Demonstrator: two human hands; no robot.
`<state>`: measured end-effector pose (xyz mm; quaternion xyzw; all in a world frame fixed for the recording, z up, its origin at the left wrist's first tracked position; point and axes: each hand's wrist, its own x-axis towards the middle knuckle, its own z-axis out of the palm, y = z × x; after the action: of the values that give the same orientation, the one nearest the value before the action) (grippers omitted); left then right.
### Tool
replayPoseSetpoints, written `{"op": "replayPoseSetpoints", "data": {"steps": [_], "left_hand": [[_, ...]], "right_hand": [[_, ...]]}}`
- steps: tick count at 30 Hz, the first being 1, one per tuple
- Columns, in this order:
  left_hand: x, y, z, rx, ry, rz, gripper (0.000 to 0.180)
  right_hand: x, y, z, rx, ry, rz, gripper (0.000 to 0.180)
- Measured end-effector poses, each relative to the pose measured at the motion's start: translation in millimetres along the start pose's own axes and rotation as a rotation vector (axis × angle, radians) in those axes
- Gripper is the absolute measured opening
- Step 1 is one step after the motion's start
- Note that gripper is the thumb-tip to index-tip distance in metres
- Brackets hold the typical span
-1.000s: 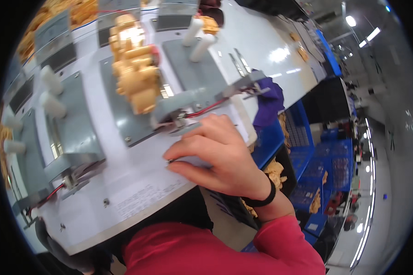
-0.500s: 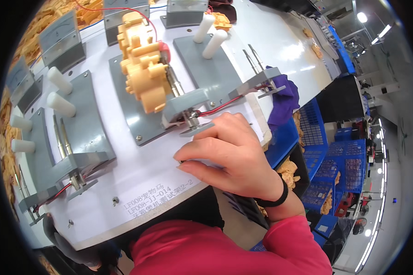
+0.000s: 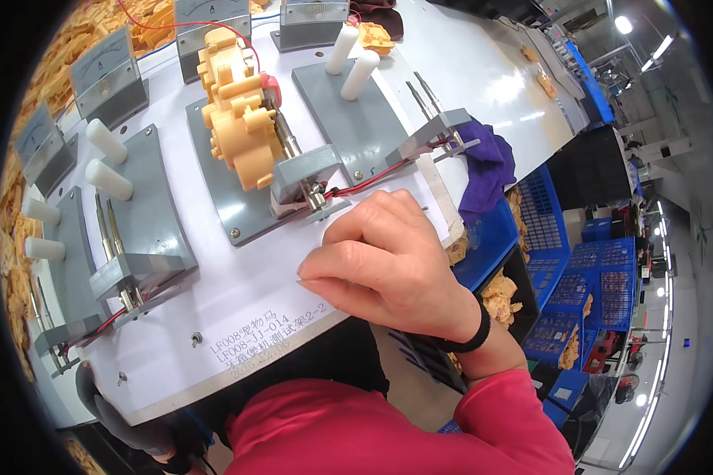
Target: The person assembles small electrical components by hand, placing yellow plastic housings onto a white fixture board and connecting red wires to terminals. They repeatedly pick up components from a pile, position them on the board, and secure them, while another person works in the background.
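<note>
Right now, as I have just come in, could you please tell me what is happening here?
The person's right hand is over a white board, thumb and forefinger closed together; I cannot see whether they hold anything. Beyond it, a yellow-orange part sits over a grey plate, beside metal pins. Dial meters stand along the board's far side.

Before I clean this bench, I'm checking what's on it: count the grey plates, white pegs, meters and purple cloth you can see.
Grey plates: 4
White pegs: 6
Meters: 4
Purple cloth: 1
Total in view: 15
</note>
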<state>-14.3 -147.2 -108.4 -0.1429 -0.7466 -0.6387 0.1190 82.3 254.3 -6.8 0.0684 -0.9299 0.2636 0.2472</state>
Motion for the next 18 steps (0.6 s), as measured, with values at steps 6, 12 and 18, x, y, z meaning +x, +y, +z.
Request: {"op": "replayPoseSetpoints", "data": {"steps": [6, 12, 18], "left_hand": [[3.7, -2.7, -1.4, 0.24, -0.135, 0.3, 0.044], [3.9, 7.9, 22.5, 0.255, -0.13, 0.355, 0.048], [5.2, 9.7, 18.7, 0.156, -0.136, 0.301, 0.051]], "right_hand": [[-1.2, -4.1, 1.4, -0.018, 0.015, 0.018, 0.016], [-3.2, -2.5, 6.1, -0.009, 0.062, -0.007, 0.026], [-2.1, -0.3, 4.8, 0.001, 0.066, -0.003, 0.026]]}}
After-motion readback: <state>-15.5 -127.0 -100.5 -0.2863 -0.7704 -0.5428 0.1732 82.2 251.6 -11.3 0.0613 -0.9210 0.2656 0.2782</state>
